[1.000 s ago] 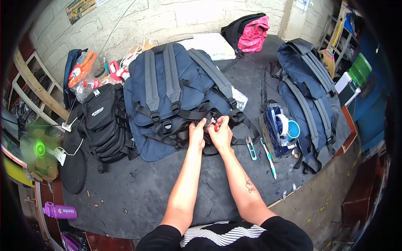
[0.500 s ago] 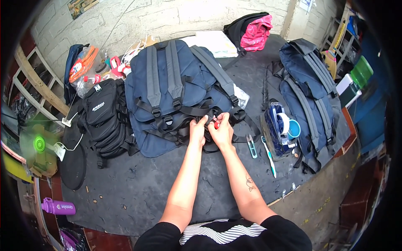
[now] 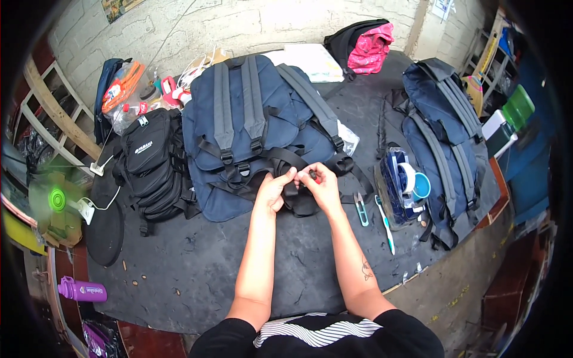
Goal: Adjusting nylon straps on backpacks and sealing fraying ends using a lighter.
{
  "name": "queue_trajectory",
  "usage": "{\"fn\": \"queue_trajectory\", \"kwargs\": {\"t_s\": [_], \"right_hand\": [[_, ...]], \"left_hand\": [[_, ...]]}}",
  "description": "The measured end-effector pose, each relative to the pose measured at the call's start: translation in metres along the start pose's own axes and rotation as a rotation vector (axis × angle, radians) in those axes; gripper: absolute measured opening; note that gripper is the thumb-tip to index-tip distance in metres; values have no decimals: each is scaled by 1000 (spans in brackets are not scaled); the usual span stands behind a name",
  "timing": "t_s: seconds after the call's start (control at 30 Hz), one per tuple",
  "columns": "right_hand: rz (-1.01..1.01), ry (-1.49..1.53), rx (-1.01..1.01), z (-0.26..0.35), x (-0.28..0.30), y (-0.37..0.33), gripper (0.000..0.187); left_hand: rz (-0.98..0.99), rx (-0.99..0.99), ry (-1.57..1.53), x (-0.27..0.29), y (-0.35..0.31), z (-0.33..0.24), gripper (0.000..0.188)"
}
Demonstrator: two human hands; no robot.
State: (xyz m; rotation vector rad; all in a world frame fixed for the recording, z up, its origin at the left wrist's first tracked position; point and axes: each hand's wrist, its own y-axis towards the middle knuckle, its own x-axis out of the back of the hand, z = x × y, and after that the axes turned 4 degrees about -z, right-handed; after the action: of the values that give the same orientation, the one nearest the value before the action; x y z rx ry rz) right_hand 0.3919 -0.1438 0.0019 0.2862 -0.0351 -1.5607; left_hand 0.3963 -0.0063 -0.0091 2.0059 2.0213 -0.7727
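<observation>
A pile of navy backpacks (image 3: 271, 113) with grey shoulder straps lies in front of me. At its near edge my left hand (image 3: 273, 191) is closed, thumb and fingers pinching a black webbing strap (image 3: 287, 156). Close beside it, my right hand (image 3: 323, 190) is closed around a small red object (image 3: 319, 179) with a dark end; most of it is hidden by the fingers, so its kind is unclear. The right fingertips are near or touching the webbing held by the left hand. More loose black straps hang around both hands.
Right of my hands lie thread snips (image 3: 361, 209), a toothbrush (image 3: 385, 224) and a clear case (image 3: 394, 188) with tape rolls. Further right are more navy backpacks (image 3: 441, 143). A black backpack (image 3: 149, 164) stands left, with a purple bottle (image 3: 83, 290) and a green fan (image 3: 57, 200) beyond.
My hands have moved slightly apart, the left one shifting left and the right one to the right. More of the strap shows between them, and the red object has turned in my right hand.
</observation>
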Motion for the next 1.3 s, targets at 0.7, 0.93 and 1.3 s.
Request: {"fn": "queue_trajectory", "kwargs": {"t_s": [0.7,0.93,1.3], "right_hand": [[-275,-258,108,-43,3,27,20],[-132,-785,95,-36,-4,11,35],[-115,-719,14,-16,2,14,80]], "left_hand": [[-250,-234,80,-13,22,19,12],[-496,-480,646,-6,32,34,28],[-495,-688,699,-9,30,33,26]]}}
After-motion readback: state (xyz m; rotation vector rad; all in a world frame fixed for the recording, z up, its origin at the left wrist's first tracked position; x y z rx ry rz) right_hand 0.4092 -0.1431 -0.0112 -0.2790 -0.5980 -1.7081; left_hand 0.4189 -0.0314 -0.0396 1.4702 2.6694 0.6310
